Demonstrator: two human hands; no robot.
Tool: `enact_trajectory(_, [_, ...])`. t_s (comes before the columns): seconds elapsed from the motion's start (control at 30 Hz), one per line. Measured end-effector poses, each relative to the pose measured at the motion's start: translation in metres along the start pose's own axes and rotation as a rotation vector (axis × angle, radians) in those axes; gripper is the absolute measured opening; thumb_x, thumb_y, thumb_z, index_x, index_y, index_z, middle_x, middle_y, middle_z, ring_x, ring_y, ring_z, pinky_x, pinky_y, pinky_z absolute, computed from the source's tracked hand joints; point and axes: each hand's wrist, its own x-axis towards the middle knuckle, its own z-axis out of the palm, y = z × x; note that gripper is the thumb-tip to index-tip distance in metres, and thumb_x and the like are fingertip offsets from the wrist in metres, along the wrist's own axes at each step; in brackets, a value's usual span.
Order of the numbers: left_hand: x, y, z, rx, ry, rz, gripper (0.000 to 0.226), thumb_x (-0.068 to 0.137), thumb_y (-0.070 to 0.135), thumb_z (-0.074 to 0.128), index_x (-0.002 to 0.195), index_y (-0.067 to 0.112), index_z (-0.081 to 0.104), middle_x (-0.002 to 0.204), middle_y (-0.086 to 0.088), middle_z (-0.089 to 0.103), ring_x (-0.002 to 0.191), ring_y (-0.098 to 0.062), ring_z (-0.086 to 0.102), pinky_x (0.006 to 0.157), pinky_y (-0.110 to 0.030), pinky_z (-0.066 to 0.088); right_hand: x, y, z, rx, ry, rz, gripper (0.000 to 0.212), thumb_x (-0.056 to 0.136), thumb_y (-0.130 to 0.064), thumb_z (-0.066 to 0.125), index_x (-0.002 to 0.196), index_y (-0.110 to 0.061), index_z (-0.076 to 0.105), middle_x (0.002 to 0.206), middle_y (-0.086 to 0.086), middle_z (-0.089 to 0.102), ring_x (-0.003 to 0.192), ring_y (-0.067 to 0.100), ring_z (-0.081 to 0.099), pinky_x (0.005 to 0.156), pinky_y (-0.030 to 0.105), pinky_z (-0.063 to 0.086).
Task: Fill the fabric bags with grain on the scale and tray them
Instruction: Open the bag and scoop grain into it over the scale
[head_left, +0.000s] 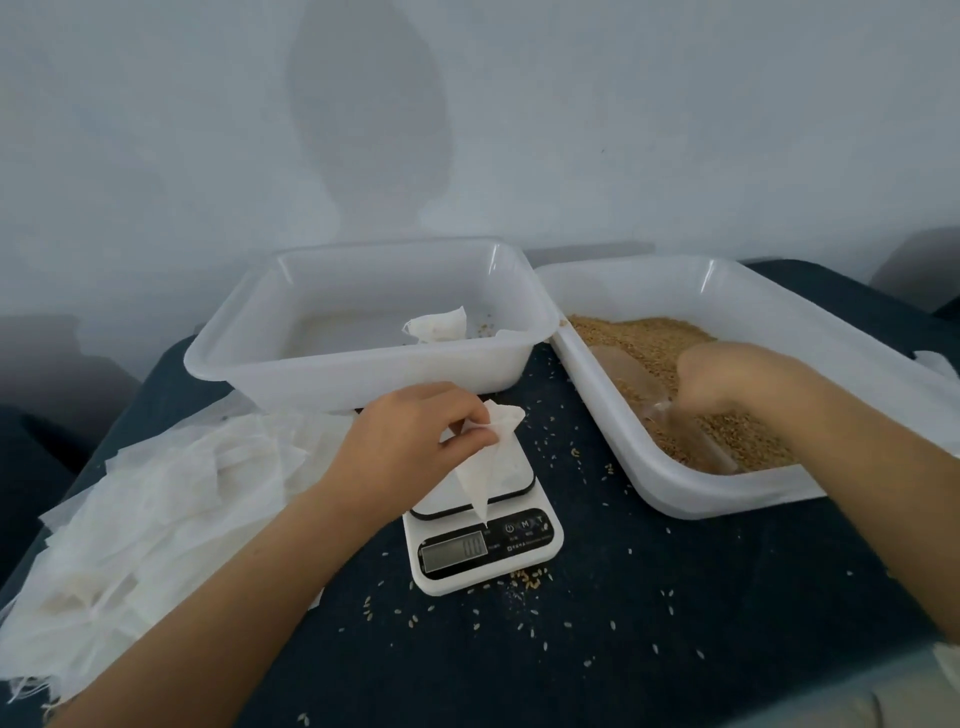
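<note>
Head view. Left hand (415, 441) pinching the open mouth of a white fabric bag (491, 462), thumb and fingers curled on its upper edge; bag hanging point-down over the platform of a white kitchen scale (483, 540), its tip reaching toward the display. Scale directly beneath and just nearer than the left hand, standing on the dark-covered bench (649, 597).

Right hand (727, 376) lowered into the grain tray (691, 499), fingers curled round the handle of a clear plastic scoop (691, 431) that lies in the brown grain (649, 338). Grain heaped beyond and around the right hand, with part of the tray floor bare just to the left of it.

Beyond the left hand, a second translucent tray (363, 374), touching or nearly touching the grain tray at its right corner. Inside it, one filled bag (436, 325) near the right wall, beside a few loose kernels.

Left of the left hand and forearm, a loose pile of empty bags (156, 509) spread over the bench edge, some threads hanging.

Between and near both forearms, spilled kernels (530, 574) scattered over the bench, thickest just in front of the scale.
</note>
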Motion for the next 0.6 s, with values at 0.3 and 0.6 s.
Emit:
enact_trajectory(0.3, [0.004, 0.008, 0.011, -0.049, -0.029, 0.035, 0.007, 0.082, 0.022, 0.07, 0.08, 0.016, 0.067, 0.075, 0.011, 0.061, 0.068, -0.008, 0.054, 0.062, -0.031, 0.048, 0.014, 0.005, 0.014, 0.204, 0.13, 0.022, 0.039, 0.092, -0.045, 0.052, 0.07, -0.013, 0.051, 0.076, 0.002, 0.06, 0.069, 0.016, 0.058, 0.055, 0.027, 0.04])
enact_trajectory(0.6, [0.008, 0.01, 0.017, -0.065, -0.03, 0.054, 0.003, 0.081, 0.017, 0.07, 0.081, 0.014, 0.068, 0.076, 0.009, 0.063, 0.067, -0.006, 0.054, 0.062, -0.032, 0.051, 0.004, 0.011, -0.015, 0.159, 0.152, 0.018, 0.033, 0.093, -0.034, 0.054, 0.094, -0.003, 0.065, 0.08, 0.008, 0.065, 0.066, 0.02, 0.058, 0.056, 0.027, 0.042])
